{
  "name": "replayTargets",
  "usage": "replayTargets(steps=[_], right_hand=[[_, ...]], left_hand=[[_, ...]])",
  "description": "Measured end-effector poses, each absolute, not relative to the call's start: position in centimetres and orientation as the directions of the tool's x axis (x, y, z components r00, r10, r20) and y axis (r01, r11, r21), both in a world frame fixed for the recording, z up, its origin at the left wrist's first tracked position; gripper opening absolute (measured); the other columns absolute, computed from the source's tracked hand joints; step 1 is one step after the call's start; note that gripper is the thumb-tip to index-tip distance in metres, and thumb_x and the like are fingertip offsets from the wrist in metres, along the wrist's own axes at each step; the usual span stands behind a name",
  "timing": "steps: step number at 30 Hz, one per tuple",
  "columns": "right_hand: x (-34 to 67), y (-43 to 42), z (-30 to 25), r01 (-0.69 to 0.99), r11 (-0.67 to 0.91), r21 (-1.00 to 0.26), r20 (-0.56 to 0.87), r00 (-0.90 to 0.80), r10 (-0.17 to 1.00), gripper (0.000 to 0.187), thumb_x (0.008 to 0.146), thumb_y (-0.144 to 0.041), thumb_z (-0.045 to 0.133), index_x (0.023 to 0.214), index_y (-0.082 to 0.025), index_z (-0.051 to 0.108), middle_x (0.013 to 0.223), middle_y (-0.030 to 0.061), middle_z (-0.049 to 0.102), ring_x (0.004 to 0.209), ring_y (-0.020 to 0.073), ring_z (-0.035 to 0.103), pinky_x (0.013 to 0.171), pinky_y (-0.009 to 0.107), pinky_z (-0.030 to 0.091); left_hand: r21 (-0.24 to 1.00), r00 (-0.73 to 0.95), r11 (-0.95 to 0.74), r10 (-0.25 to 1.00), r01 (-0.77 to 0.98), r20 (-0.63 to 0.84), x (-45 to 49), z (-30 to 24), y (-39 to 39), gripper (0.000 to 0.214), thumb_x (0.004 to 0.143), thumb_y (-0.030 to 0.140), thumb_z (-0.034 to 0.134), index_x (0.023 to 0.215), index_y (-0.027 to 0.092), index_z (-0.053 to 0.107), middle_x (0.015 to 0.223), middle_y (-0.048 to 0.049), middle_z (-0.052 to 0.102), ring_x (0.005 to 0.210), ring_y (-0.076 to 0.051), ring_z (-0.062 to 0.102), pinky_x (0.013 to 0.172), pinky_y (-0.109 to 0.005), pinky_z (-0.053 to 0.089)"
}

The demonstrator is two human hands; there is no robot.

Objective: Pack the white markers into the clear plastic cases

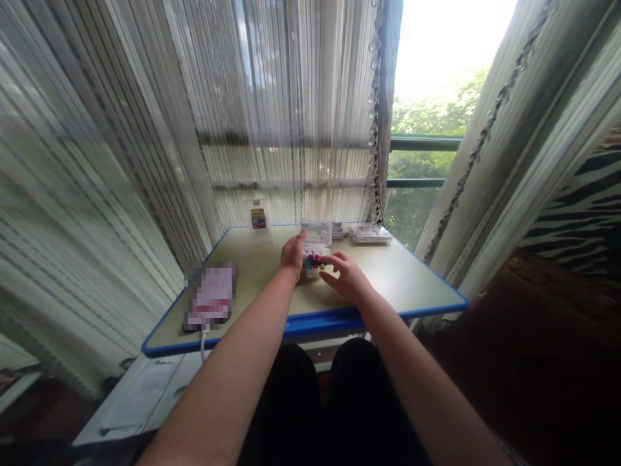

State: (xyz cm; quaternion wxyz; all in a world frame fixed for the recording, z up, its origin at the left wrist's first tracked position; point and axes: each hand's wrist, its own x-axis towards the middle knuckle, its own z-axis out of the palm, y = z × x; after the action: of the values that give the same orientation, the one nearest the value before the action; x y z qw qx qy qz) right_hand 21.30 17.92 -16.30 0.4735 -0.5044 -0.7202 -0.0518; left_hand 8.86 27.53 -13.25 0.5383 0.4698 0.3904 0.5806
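A small clear plastic case (317, 234) stands on the table in front of me with its lid raised. Several markers (315, 261) with colourful ends, among them purple, red, green and yellow, are packed in its lower part. My left hand (292, 254) grips the left side of the case, thumb up by the lid. From the right, my right hand (347, 277) reaches to the marker ends, its thumb and forefinger apart. The fingertips are at or very close to the markers; whether they touch one is too small to tell.
The pale table (262, 298) has a blue edge. A pixelated phone-like item (211, 294) with a white cable (202, 343) lies at the left. Behind the case are a small yellow-and-blue pack (258, 219), some pens (339, 232) and another clear case (370, 234). Curtains (291, 116) hang beyond.
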Motion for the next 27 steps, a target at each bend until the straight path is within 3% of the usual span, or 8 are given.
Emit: replayTargets(steps=[4,14,23,27], right_hand=[[21.14,17.81,-16.27,0.774,0.475,-0.418,0.729,-0.026,0.684,0.028,0.081,-0.025,0.065,0.108,-0.025,0.067,0.095,0.0048,0.059,0.065,0.0112,0.055,0.065,0.026,0.051],[21.6,18.5,-16.23,0.76,0.415,-0.501,0.684,0.053,0.728,0.018,0.083,-0.018,0.06,0.1,-0.021,0.067,0.084,0.003,0.06,0.061,0.0105,0.054,0.063,0.025,0.049],[21.41,18.77,-16.1,0.78,0.31,-0.544,0.638,0.145,0.756,0.021,0.083,-0.022,0.058,0.103,-0.023,0.064,0.083,0.0016,0.063,0.06,0.0119,0.054,0.064,0.025,0.046],[21.37,18.66,-16.15,0.785,0.32,-0.53,0.654,0.138,0.744,0.014,0.082,-0.023,0.059,0.095,-0.023,0.065,0.079,0.0006,0.063,0.057,0.0111,0.052,0.06,0.023,0.043]], left_hand=[[0.943,0.074,-0.221,0.966,-0.25,0.246,8.84,-13.63,27.87,0.05,0.068,0.062,0.061,0.087,0.016,0.071,0.079,-0.0072,0.07,0.069,-0.016,0.063,0.06,-0.025,0.045],[0.964,0.041,-0.175,0.982,-0.199,0.186,8.78,-13.14,27.43,0.05,0.068,0.062,0.061,0.086,0.016,0.07,0.076,-0.0074,0.07,0.064,-0.016,0.061,0.05,-0.023,0.04],[0.959,0.14,-0.138,0.974,-0.249,0.177,8.96,-13.26,27.48,0.057,0.066,0.065,0.062,0.091,0.015,0.07,0.081,-0.009,0.072,0.069,-0.017,0.065,0.055,-0.024,0.044],[0.952,0.161,-0.127,0.971,-0.28,0.177,8.96,-13.32,27.55,0.055,0.066,0.064,0.062,0.09,0.015,0.07,0.08,-0.0082,0.072,0.069,-0.018,0.065,0.06,-0.026,0.047]])
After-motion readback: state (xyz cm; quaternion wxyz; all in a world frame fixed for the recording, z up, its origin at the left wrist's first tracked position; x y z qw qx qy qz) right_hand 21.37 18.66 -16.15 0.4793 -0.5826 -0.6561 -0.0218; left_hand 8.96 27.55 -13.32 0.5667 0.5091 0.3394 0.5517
